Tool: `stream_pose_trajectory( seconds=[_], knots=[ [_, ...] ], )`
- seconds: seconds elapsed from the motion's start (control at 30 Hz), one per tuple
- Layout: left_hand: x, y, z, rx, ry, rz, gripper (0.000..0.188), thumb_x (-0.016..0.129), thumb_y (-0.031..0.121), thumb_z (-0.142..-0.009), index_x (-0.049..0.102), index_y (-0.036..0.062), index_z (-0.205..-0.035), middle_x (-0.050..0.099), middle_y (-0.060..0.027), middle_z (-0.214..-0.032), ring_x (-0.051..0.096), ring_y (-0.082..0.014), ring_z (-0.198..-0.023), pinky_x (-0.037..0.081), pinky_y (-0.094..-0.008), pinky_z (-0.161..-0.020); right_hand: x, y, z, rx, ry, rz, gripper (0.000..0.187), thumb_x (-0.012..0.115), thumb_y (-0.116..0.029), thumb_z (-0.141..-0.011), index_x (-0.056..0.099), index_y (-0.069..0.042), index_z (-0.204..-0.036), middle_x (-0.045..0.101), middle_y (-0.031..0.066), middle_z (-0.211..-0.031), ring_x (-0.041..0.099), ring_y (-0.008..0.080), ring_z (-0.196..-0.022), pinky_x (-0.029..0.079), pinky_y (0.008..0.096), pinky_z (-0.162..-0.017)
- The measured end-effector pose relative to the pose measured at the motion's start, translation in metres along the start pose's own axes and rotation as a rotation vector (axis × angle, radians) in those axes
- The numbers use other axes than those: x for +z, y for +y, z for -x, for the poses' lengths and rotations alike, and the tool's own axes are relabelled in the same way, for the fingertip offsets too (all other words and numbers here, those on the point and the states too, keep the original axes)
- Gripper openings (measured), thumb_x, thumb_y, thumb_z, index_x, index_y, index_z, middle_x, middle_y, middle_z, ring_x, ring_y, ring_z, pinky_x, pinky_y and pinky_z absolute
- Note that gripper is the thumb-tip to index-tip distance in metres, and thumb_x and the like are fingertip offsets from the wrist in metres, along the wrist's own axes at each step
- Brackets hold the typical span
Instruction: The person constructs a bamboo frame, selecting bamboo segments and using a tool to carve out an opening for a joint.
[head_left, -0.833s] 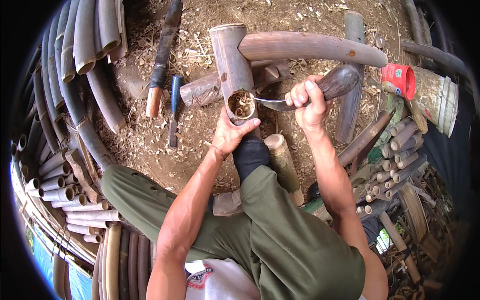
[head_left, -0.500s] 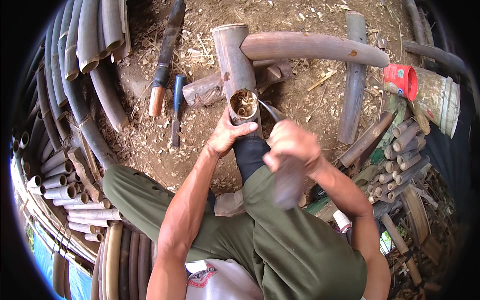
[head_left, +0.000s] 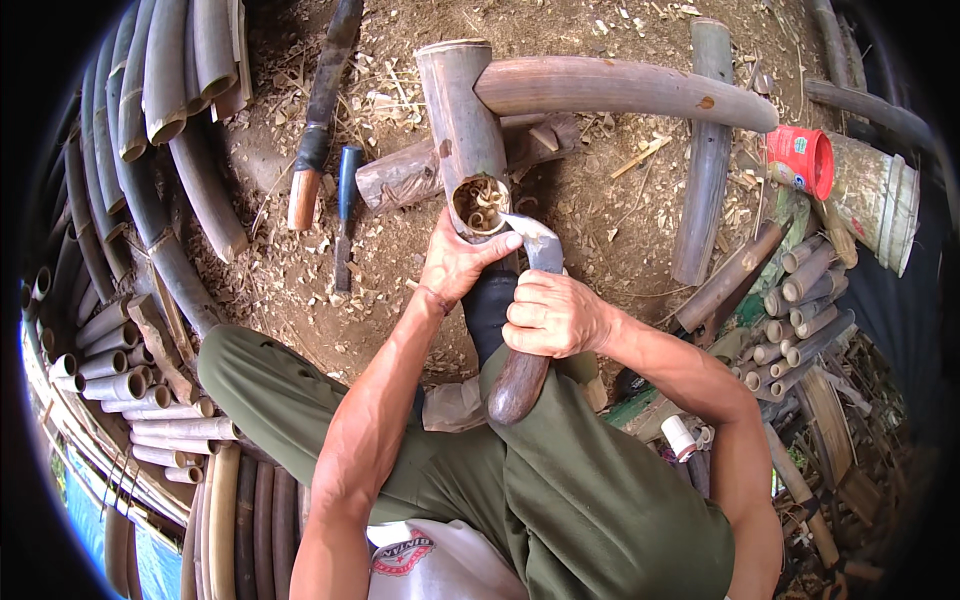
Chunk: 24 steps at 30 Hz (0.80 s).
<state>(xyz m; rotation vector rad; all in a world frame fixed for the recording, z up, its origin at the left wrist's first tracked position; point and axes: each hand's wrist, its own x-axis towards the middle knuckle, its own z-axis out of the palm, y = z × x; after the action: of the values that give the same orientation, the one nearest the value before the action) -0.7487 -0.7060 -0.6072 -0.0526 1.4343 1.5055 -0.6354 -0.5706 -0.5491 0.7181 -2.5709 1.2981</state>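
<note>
My left hand point(head_left: 458, 262) is wrapped round the near end of a thick bamboo post point(head_left: 460, 105), its thumb lying along the lower rim. Pale curled shavings point(head_left: 486, 199) fill the cut opening at that end. In my right hand point(head_left: 560, 315) is a curved knife point(head_left: 541, 247), held by its dark, rounded wooden handle. The blade's tip touches the right edge of the opening, close to my left thumb. A long bamboo pole point(head_left: 620, 88) joins the post's side and runs off to the right. My right leg is beneath the near end.
A short log point(head_left: 400, 183) lies under the post, another bamboo length point(head_left: 705, 160) under the pole. Left of them are a blue-handled chisel point(head_left: 347, 205) and a large wood-handled blade point(head_left: 313, 150). Bamboo stacks point(head_left: 125, 375) flank me; a red tub point(head_left: 800, 160) sits at right.
The knife, blurred before, now shows clearly with its blade at the rim. My right hand has moved slightly down and left. My left hand keeps its hold on the post.
</note>
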Motion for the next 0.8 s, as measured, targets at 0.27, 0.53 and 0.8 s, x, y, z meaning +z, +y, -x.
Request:
stream_pose_trajectory(
  seconds=[0.27,0.53,0.8],
  knots=[
    [0.011,-0.009,-0.006,0.006,0.249,-0.28,0.086,0.091,0.043,-0.064,0.049,-0.0058,-0.122,0.066,-0.016,-0.109,0.064,-0.0256,-0.101,0.051,-0.0365,-0.091,-0.001,0.025,0.015,-0.117,-0.08,0.167,0.014,0.062,-0.019,-0.065,0.055,-0.009,-0.072,0.044,-0.0007,-0.069,0.049,0.0164,-0.065,0.044,0.0311,-0.064],
    [0.024,0.084,0.069,0.167,0.126,-0.549,0.066,0.061,0.047,-0.092,0.047,-0.008,-0.127,0.056,-0.0283,-0.118,0.054,-0.0403,-0.114,0.042,-0.046,-0.099,-0.048,-0.022,-0.022,0.065,0.135,0.369,0.016,0.064,-0.018,-0.068,0.061,-0.009,-0.08,0.054,0.001,-0.078,0.056,0.0178,-0.074,0.049,0.0356,-0.08],
    [0.037,0.134,0.108,0.02,-0.238,-0.909,0.067,0.072,0.025,-0.08,0.038,-0.0029,-0.131,0.064,-0.0306,-0.096,0.067,-0.0448,-0.083,0.055,-0.0484,-0.071,-0.073,-0.073,-0.044,0.932,0.375,0.301,0.051,0.067,-0.006,-0.078,0.051,-0.003,-0.127,0.052,0.014,-0.127,0.053,0.0237,-0.111,0.038,0.043,-0.1]
  ],
)
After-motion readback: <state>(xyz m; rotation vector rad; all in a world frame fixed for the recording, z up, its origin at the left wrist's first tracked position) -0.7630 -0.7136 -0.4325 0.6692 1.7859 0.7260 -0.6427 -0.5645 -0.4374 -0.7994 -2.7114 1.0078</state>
